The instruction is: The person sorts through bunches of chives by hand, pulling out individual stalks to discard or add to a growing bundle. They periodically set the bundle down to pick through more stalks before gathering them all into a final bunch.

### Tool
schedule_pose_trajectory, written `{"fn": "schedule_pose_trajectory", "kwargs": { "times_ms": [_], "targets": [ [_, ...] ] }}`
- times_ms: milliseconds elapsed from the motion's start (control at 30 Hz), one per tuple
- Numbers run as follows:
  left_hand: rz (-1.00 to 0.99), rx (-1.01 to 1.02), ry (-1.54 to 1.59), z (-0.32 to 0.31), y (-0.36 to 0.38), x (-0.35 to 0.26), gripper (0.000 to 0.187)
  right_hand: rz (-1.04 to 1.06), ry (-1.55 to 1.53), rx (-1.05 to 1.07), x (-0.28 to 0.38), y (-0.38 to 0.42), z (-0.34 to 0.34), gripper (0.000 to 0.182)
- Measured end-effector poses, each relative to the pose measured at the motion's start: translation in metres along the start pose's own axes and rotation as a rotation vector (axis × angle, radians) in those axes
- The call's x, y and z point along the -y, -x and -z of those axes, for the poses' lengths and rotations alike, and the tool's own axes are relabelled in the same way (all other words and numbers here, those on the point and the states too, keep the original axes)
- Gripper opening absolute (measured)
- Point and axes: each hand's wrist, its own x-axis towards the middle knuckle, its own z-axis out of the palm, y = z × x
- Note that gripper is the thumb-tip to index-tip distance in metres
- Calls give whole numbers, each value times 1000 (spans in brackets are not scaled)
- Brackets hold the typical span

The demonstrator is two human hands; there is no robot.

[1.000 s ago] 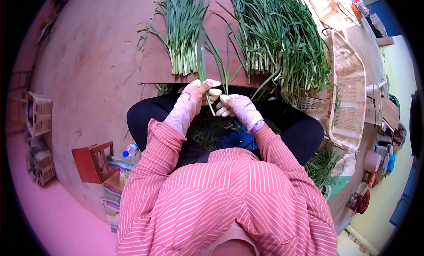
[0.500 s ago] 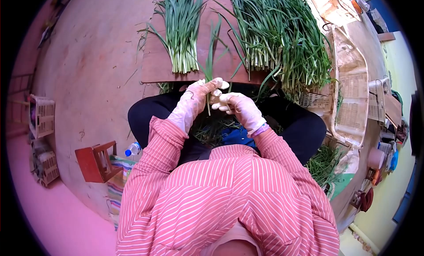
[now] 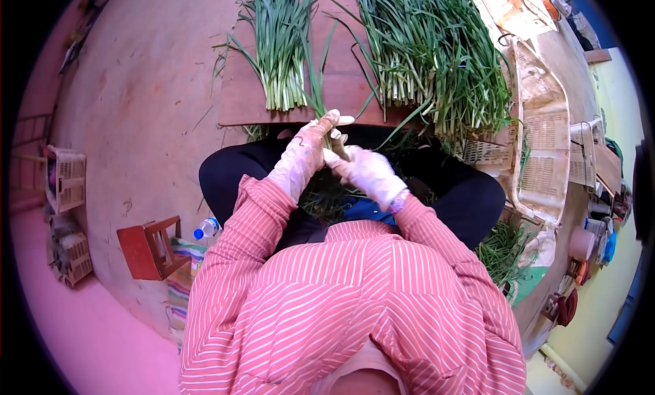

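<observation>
Both my hands wear pale gloves and meet over my lap. My left hand (image 3: 308,144) grips a green chive stalk (image 3: 315,88) near its white base, the leaves pointing away from me. My right hand (image 3: 360,168) pinches the same stalk's lower end right beside the left fingers. On the brown board (image 3: 239,108) ahead lie a small neat bundle of chives (image 3: 281,47) at the left and a large loose heap of chives (image 3: 430,54) at the right. Green trimmings (image 3: 326,200) lie in my lap.
A pale woven basket (image 3: 542,142) stands at the right of the board, with more greens (image 3: 501,248) on the floor below it. At my left are a small red stool (image 3: 147,248), a plastic bottle (image 3: 205,228) and stacked crates (image 3: 65,180).
My hands have drawn closer together and shifted slightly up toward the board. The stalk's leaves now point more upright and farther over the board.
</observation>
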Motion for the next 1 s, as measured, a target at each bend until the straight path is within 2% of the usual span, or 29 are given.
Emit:
{"fn": "schedule_pose_trajectory", "kwargs": {
  "times_ms": [33,100,133,167,233,300,367,400,500,567,633,667,700,767,867,900,933,1000],
  "targets": [
    [48,-56,-25,-3,2,0,40,-31,-321,135,4,3,-3,47],
    [65,-41,-24,-9,10,-2,40,-121,-639,210,9,4,-12,40],
    [111,-6,-15,-5,7,-3,48,-138,-539,171,10,1,-17,39],
    [115,-57,-78,-6,10,-3,48,-117,-443,142,9,3,-16,41],
    [-48,-52,-429,7,7,-2,44,-151,-316,109,14,12,-9,43],
    [-222,-251,-663,4,8,-2,40,-146,-128,46,13,16,-10,46],
    [-281,-227,-562,-13,25,-14,40,13,80,-81,3,21,-18,45],
    [-180,-185,-493,-7,18,-13,38,59,154,-77,4,23,-17,43],
    [-158,-166,-506,-4,21,-5,35,261,422,-291,-5,23,-30,32],
    [-172,-135,-472,-9,28,-6,33,295,434,-340,-6,24,-33,29],
    [-228,-143,-616,-14,36,-16,31,327,443,-393,-6,20,-32,26],
    [-271,-185,-632,-23,45,-25,29,368,341,-402,-6,18,-31,25],
    [-460,-131,-562,-19,39,-27,31,407,240,-409,-7,16,-30,24],
    [-593,-289,-711,-2,34,-62,26,411,248,-416,-10,14,-27,24],
    [-497,-446,-847,13,35,-139,22,402,251,-412,-16,11,-19,22],
    [-475,-504,-900,22,25,-156,23,283,147,-316,-9,11,-12,22],
    [-473,-504,-900,38,10,-166,23,288,171,-345,-10,6,-10,24],
    [-387,-336,-955,94,-46,-164,29,282,246,-394,-7,-4,-5,30]
  ]
}}
